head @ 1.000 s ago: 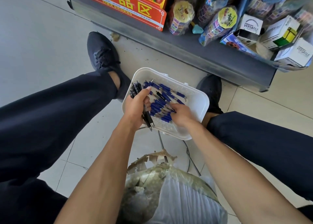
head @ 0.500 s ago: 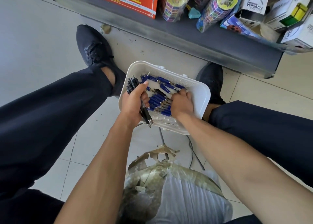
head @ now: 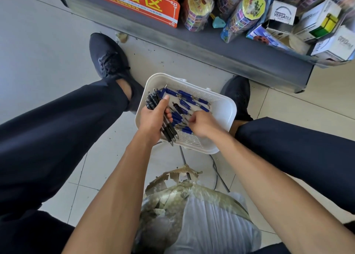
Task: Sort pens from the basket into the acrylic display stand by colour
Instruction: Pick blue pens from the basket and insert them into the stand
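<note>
A white slotted basket (head: 223,107) lies on the floor between my feet, with several blue pens (head: 185,97) and a black pen (head: 177,107) loose inside. Over its left side, my left hand (head: 152,118) grips a bundle of black pens (head: 167,128), tips pointing down toward me. My right hand (head: 202,124) reaches into the pile with fingers curled; they seem to pinch a pen, but the hand hides which one. No acrylic display stand is in view.
A grey shelf base (head: 211,48) runs across the back, carrying a red sign (head: 134,2), bagged toys (head: 199,6) and white boxes (head: 283,15). A taped, plastic-wrapped bundle (head: 192,215) sits between my knees. My shoes (head: 109,59) flank the basket.
My right hand has pulled back from the far pens toward the near middle of the pile. The left hand keeps the black bundle. The view has shifted slightly.
</note>
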The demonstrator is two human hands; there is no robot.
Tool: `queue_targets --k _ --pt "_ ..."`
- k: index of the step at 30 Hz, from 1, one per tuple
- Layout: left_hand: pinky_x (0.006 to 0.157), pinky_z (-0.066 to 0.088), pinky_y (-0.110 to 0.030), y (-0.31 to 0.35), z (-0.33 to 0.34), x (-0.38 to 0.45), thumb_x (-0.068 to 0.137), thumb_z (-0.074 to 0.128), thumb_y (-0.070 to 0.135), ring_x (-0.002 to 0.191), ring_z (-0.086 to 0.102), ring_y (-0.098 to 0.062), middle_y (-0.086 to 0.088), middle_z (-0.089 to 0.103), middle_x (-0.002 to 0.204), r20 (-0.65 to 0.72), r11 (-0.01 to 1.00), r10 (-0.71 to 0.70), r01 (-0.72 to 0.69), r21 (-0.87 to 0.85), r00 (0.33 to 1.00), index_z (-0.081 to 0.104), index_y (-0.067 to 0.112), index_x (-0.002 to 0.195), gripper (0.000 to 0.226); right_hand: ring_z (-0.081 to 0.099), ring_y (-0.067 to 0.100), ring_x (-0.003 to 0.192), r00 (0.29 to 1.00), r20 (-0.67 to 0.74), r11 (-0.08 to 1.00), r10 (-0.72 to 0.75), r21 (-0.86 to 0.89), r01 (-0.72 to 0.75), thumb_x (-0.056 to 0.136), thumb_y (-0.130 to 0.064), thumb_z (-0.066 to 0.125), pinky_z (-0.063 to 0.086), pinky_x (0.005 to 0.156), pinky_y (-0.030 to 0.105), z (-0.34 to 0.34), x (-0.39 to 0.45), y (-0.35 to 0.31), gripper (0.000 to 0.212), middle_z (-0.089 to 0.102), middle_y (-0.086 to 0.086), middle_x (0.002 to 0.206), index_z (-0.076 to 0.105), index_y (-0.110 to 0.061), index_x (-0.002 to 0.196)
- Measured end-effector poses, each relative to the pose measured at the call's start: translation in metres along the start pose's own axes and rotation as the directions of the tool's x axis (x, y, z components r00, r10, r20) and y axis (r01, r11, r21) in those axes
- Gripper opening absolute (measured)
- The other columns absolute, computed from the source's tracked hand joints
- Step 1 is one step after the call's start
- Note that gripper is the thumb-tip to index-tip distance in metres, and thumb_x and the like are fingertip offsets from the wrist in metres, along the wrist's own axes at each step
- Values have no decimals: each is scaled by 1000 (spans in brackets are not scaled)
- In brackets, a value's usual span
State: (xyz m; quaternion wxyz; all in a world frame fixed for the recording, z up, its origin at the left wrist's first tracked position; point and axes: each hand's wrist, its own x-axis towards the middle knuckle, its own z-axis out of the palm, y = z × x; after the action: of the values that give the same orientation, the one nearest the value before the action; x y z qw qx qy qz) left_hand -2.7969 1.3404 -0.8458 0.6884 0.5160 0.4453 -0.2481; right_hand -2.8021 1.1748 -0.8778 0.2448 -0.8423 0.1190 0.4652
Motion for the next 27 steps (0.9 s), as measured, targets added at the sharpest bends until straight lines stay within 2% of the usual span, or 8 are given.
queue_targets --k 3,7,11,14,17,20,25,27 --pt "58 50 -31 1 -1 -4 93 72 34 49 49 -13 0 52 54 -24 999 13 -12 35 1000 60 11 79 29 61 7 90 998 -25 942 -51 330 56 98 -25 65 46 75 21 -10 -27 -8 4 62 -13 93 62 -26 101" --pt "52 47 -25 5 0 -11 83 82 37 47 45 -11 2 49 54 7 988 96 -97 118 995 65 11 90 31 66 5 93 979 -141 845 -145 497 197 93 -29 72 54 83 23 -14 -51 -18 10 70 -11 97 69 -27 103" --pt "49 42 -23 6 1 -13 78 86 26 47 42 -10 6 47 51 63 984 140 -146 102 988 58 16 78 30 70 8 90 962 -119 841 -247 466 273 88 -32 77 59 90 36 -13 -58 -26 9 75 -9 93 73 -29 96" --pt "61 49 -34 5 1 -12 80 83 22 60 54 -22 -7 56 65 28 984 140 -142 110 990 64 11 82 22 70 4 87 958 -97 856 -271 431 286 87 -35 78 60 88 35 -14 -58 -32 13 74 -12 90 74 -29 98" --pt "58 50 -32 6 2 -12 88 69 14 55 57 -17 -3 58 59 -29 989 100 -96 112 995 61 8 77 15 65 4 81 964 -170 857 -206 444 262 89 -41 72 54 77 25 -16 -59 -35 16 70 -12 86 68 -26 94" --pt "51 41 -27 5 1 -8 90 60 9 50 44 -14 -2 47 55 5 993 72 -73 90 997 50 11 69 24 66 10 85 967 -229 830 -109 515 215 94 -39 63 54 78 29 -17 -55 -32 17 69 -7 88 66 -23 94" --pt "57 53 -26 4 2 -11 99 59 13 54 57 -14 -2 57 61 10 994 95 -96 53 995 59 5 93 10 66 11 95 975 -190 873 -114 449 189 96 -35 59 57 87 31 -24 -53 -21 15 69 -5 98 65 -24 104" --pt "58 56 -25 4 5 -18 100 60 18 55 63 -13 -2 65 63 -5 987 140 -139 85 990 63 2 103 16 66 10 94 975 -183 877 -123 440 193 96 -34 60 57 85 31 -28 -56 -20 15 68 -5 98 65 -24 105"
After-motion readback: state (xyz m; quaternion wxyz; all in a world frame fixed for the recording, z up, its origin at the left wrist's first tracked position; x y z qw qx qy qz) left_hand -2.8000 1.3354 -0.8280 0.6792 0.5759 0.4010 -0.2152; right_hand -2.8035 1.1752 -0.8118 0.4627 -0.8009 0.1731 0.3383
